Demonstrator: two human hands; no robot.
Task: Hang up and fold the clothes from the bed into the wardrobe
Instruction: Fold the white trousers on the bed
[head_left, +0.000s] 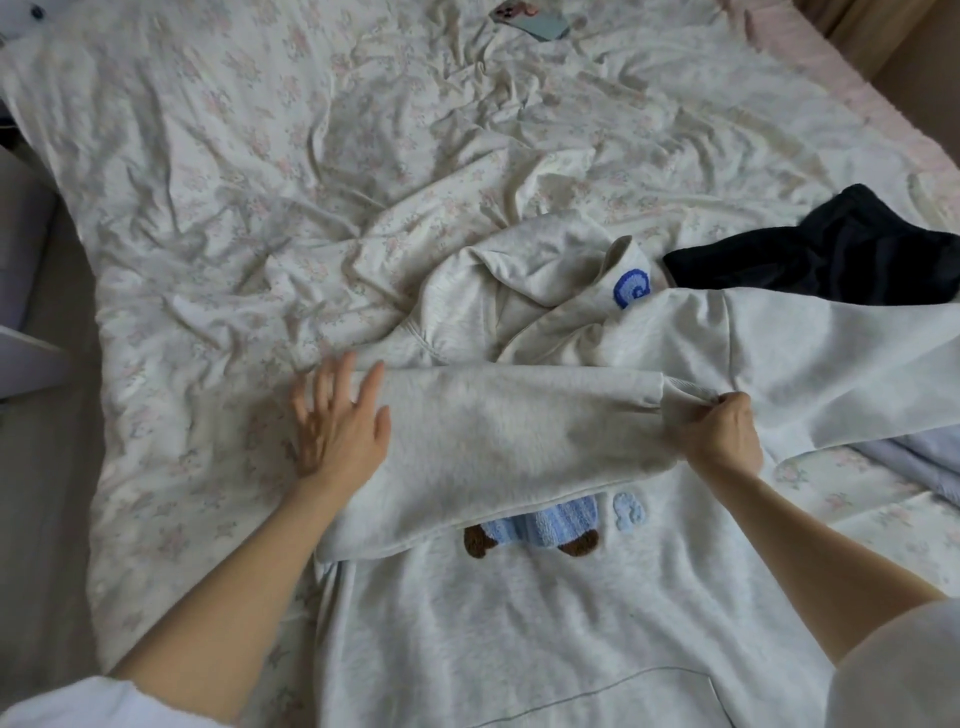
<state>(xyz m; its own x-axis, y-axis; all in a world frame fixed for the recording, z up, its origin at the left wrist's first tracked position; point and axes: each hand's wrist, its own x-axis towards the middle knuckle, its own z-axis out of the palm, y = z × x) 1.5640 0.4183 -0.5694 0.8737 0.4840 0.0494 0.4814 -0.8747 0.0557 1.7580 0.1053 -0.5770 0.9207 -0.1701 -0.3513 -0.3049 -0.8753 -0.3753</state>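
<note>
The pale grey fleece hoodie with a blue-and-brown embroidered motif (519, 623) lay front-up at the near edge of the bed with the crumpled floral sheet (234, 182), its hood bunched toward the middle of the bed and its pouch pocket nearest the person. The folding step was in hand: one sleeve (493, 441) had been brought across the chest and covered the upper part of the motif. The left hand (337, 421) lay flat with fingers spread, pressing the shoulder end of that sleeve where it met the sheet. The right hand (724, 434) pinched the ribbed cuff of the folded sleeve between curled fingers and thumb. The other sleeve (841, 364) stretched out toward the right edge of the bed, not yet folded.

A dark navy garment (831, 254) lay crumpled near the right edge, touching the hood, and a pale lilac cloth (914, 462) showed just under the outstretched sleeve. A phone in a patterned case (511, 10) rested at the far edge.

The next move probably called for laying the cuff down flat, then bringing the outstretched sleeve across to match.
</note>
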